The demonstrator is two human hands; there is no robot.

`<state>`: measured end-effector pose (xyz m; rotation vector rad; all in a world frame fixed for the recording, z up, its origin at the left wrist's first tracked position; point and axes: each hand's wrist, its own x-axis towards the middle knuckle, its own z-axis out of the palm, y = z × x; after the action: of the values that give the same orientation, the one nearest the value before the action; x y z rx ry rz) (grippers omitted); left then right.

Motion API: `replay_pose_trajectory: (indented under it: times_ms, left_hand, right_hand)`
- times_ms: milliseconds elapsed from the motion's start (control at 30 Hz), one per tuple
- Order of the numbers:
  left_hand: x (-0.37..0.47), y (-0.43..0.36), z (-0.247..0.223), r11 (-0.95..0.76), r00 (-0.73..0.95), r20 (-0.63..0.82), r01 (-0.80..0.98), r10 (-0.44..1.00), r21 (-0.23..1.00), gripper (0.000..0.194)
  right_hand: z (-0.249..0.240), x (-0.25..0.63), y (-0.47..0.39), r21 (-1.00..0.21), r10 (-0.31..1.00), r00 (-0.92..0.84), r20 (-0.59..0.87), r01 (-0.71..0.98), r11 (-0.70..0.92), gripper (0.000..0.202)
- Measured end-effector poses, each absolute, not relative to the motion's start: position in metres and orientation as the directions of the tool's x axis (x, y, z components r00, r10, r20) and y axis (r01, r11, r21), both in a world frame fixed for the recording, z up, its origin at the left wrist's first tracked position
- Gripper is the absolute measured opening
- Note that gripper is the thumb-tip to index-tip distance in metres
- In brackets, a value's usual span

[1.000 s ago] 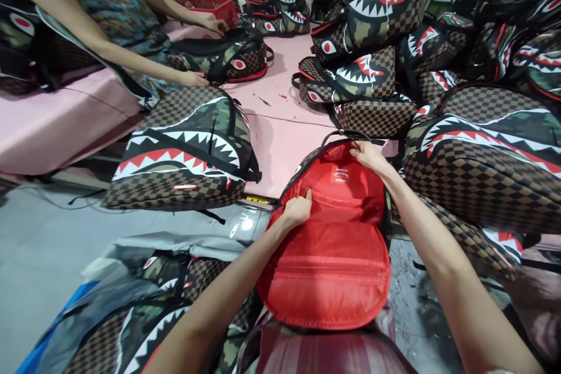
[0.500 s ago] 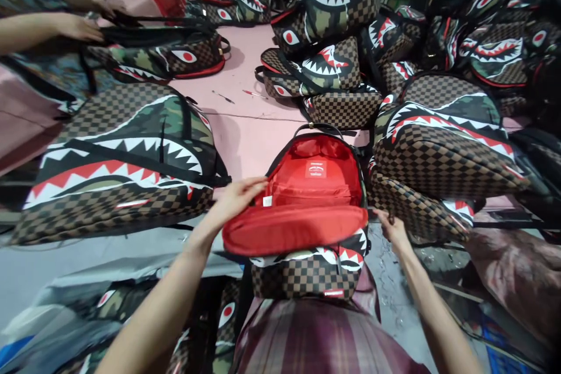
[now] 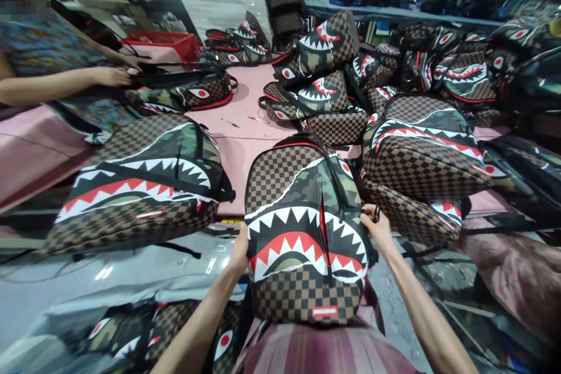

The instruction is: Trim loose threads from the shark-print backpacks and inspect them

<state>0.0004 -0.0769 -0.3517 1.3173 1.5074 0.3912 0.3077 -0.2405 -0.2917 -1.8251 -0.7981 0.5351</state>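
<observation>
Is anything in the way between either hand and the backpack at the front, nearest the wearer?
Nothing visible stands between them: the left hand and right hand are at opposite sides of the front backpack. The stacked bags sit beyond the right hand.

Shark-mouth backpack [image 3: 307, 239] | checkered and camo | front facing up | flap apparently closed | against my lap

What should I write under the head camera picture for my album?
Two hands, left and right, hold a shark-mouth backpack by its sides.
</observation>
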Motion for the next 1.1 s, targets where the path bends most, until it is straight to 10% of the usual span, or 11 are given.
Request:
replay_pose_trajectory:
  times_ms: [167,267,333,433,833,1100]
  left_hand:
    - [0.021,-0.079,-0.325,0.230,0.157,-0.357,0.521,0.921,0.822,0.038]
    - [0.048,-0.090,-0.277,-0.088,0.138,0.006,0.594,0.990,0.800,0.032]
    - [0.067,-0.102,-0.239,-0.497,0.507,0.185,0.596,0.842,0.631,0.022]
    - [0.084,-0.121,-0.199,-0.742,0.789,0.069,0.540,0.611,0.397,0.031]
    - [0.083,-0.088,-0.172,-0.919,0.948,-0.023,0.314,0.318,0.239,0.009]
    - [0.091,0.084,-0.100,-0.456,0.660,-0.019,0.539,0.751,0.708,0.017]
  right_hand:
    - [-0.221,0.299,-0.236,-0.887,0.802,0.561,0.207,0.453,-0.087,0.018]
    - [-0.207,0.278,-0.236,-0.884,0.844,0.493,0.212,0.466,-0.050,0.015]
    - [-0.208,0.263,-0.237,-0.876,0.877,0.427,0.220,0.482,-0.015,0.016]
    - [-0.214,0.248,-0.238,-0.859,0.899,0.366,0.242,0.511,0.024,0.017]
    - [-0.220,0.252,-0.242,-0.797,0.939,0.235,0.253,0.601,0.064,0.021]
    - [-0.234,0.265,-0.256,-0.853,0.961,0.180,0.211,0.513,0.092,0.023]
